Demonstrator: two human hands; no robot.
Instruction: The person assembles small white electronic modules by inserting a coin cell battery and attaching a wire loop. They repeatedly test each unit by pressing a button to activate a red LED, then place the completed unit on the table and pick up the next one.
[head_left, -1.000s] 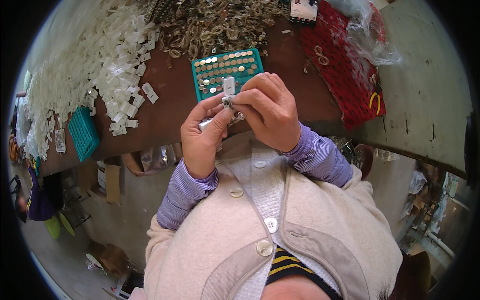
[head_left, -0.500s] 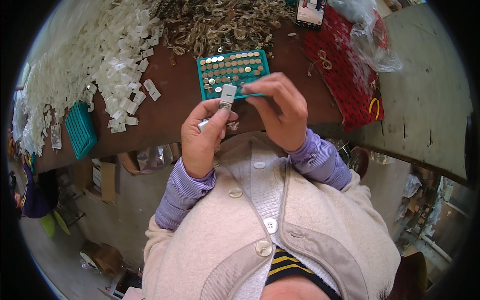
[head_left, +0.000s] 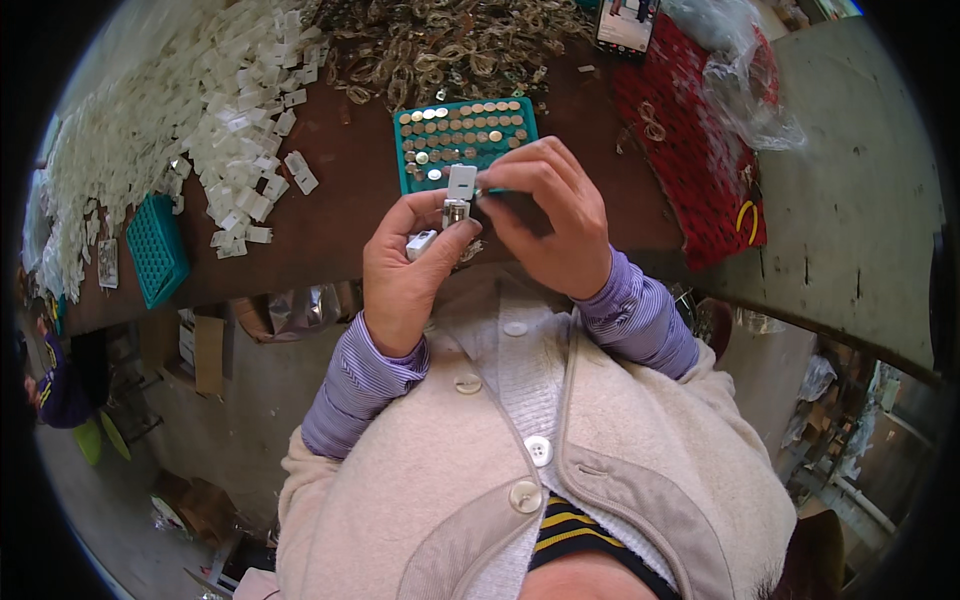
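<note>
A small white plastic battery case (head_left: 461, 182) is pinched upright between the thumb and fingers of my left hand (head_left: 402, 262), and its metal-lined inside shows. A second white case (head_left: 421, 244) is tucked in the same hand. Close by on the right, my right hand (head_left: 560, 220) has thumb and forefinger drawn together at the case's side; whatever lies between those fingertips is too small to make out. Just beyond both hands, a teal tray (head_left: 403, 165) carries rows of round, shiny button cells (head_left: 455, 125). Its near edge is partly hidden by my hands.
Heaps of white plastic cases (head_left: 240, 130) cover the table's left side, near an upended teal tray (head_left: 157, 250). Coiled wires (head_left: 450, 45) are piled at the back. To the right lie a phone (head_left: 626, 25), red cloth (head_left: 690, 150), clear plastic bag (head_left: 745, 90) and yellow-handled tool (head_left: 743, 218).
My right fingertips have come left and closer to the case. The case has turned in my left hand, so its metal-lined inside and the second white case show more.
</note>
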